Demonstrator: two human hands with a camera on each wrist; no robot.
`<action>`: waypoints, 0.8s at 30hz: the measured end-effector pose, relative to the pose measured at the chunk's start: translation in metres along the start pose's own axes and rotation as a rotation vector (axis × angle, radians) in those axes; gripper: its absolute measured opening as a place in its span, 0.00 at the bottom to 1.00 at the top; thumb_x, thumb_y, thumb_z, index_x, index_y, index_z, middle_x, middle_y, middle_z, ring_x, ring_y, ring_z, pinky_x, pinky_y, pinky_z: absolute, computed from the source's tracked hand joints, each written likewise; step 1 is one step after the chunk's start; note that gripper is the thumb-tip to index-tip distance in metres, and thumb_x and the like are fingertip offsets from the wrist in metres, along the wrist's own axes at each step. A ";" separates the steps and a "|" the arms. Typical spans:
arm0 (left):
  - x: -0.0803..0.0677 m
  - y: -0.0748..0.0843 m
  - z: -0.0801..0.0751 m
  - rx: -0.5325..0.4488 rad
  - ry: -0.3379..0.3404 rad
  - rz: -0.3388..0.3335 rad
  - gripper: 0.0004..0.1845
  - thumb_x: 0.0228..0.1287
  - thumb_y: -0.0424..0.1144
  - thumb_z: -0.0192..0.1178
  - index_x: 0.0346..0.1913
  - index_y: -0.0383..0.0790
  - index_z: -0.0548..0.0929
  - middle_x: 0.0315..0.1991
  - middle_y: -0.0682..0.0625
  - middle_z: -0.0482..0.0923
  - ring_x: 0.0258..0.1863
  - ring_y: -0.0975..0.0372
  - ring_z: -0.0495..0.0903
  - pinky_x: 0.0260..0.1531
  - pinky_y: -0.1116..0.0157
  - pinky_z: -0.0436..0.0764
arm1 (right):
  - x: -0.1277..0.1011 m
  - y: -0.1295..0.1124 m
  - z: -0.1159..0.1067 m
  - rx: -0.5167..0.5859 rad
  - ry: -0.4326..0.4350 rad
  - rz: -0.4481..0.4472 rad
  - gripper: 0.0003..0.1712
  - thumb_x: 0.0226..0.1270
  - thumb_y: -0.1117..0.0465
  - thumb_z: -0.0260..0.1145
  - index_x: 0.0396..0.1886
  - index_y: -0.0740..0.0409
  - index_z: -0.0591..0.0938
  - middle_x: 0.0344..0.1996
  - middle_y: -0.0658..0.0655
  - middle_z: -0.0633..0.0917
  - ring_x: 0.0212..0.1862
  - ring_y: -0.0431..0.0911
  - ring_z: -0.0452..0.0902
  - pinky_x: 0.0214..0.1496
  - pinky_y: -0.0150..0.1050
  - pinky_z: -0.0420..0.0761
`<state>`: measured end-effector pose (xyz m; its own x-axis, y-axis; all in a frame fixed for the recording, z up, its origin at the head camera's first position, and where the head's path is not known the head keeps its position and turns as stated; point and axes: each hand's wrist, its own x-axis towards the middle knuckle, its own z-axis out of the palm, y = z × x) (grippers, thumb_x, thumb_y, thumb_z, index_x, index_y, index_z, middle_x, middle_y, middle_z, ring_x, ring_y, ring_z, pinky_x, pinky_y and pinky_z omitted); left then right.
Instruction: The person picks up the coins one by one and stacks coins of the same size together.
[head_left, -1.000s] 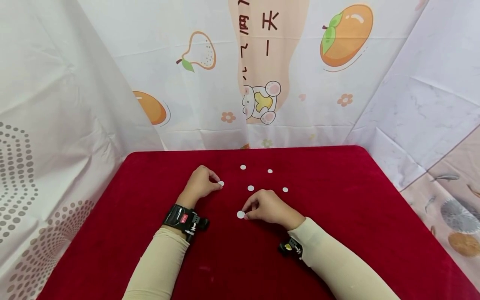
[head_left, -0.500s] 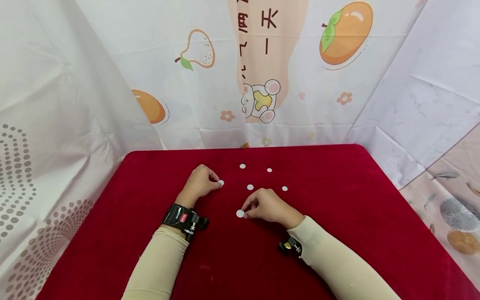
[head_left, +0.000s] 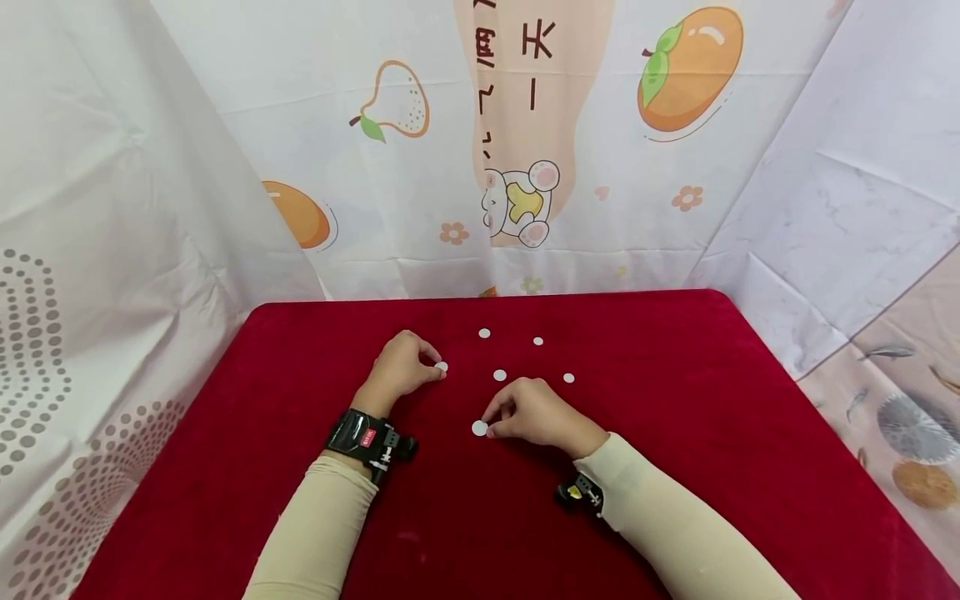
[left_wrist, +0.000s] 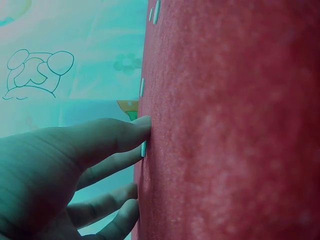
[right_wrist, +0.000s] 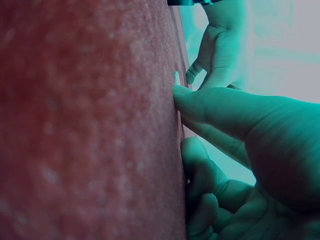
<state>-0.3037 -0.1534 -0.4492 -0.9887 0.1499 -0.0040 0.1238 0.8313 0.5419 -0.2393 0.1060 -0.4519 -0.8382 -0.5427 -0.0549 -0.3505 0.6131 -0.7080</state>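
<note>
My left hand (head_left: 399,367) pinches the edge of a small flat white disc (head_left: 442,367) between thumb and forefinger, low on the red cloth. In the left wrist view that disc (left_wrist: 144,149) shows as a thin pale sliver beside the thumb tip. Nearer to me, my right hand (head_left: 536,412) has thumb and forefinger at the right edge of another white disc (head_left: 479,427), gripping it at the table. Its sliver (right_wrist: 176,78) sticks out past the right thumb in the right wrist view, the other fingers curled below.
More white discs lie flat between and beyond the hands: one (head_left: 499,376) near the right knuckles, one (head_left: 484,333) farther back, two (head_left: 537,341) to the right. Red cloth (head_left: 675,467) covers the table. Printed curtains (head_left: 420,208) stand behind its back edge and at both sides.
</note>
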 end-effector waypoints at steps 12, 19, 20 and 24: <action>0.002 0.002 0.001 -0.006 0.009 0.019 0.06 0.58 0.43 0.76 0.36 0.47 0.92 0.52 0.46 0.79 0.53 0.53 0.77 0.49 0.49 0.79 | -0.002 0.001 -0.003 -0.028 0.012 -0.014 0.05 0.60 0.58 0.80 0.34 0.41 0.93 0.18 0.43 0.84 0.22 0.38 0.75 0.28 0.33 0.75; 0.002 0.002 -0.002 0.025 0.004 0.020 0.07 0.58 0.45 0.76 0.36 0.47 0.92 0.51 0.47 0.80 0.52 0.54 0.78 0.49 0.51 0.80 | 0.000 0.000 -0.002 -0.016 0.005 -0.007 0.05 0.60 0.57 0.80 0.34 0.41 0.93 0.19 0.44 0.85 0.23 0.38 0.75 0.28 0.33 0.75; 0.002 0.002 -0.002 0.027 0.001 0.019 0.07 0.58 0.45 0.77 0.36 0.47 0.92 0.52 0.47 0.80 0.51 0.54 0.78 0.48 0.51 0.80 | 0.000 0.000 -0.001 -0.014 0.005 -0.006 0.05 0.60 0.57 0.80 0.34 0.41 0.93 0.19 0.44 0.85 0.23 0.38 0.75 0.28 0.33 0.75; 0.002 0.000 -0.002 0.033 -0.013 0.016 0.09 0.55 0.45 0.78 0.36 0.47 0.91 0.52 0.47 0.80 0.51 0.54 0.79 0.48 0.51 0.80 | -0.001 0.000 0.000 -0.010 0.005 -0.008 0.05 0.60 0.58 0.80 0.35 0.41 0.93 0.19 0.44 0.85 0.23 0.38 0.75 0.28 0.33 0.75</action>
<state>-0.3056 -0.1538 -0.4474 -0.9855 0.1697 -0.0065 0.1423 0.8461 0.5136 -0.2389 0.1068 -0.4521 -0.8373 -0.5448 -0.0457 -0.3615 0.6145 -0.7012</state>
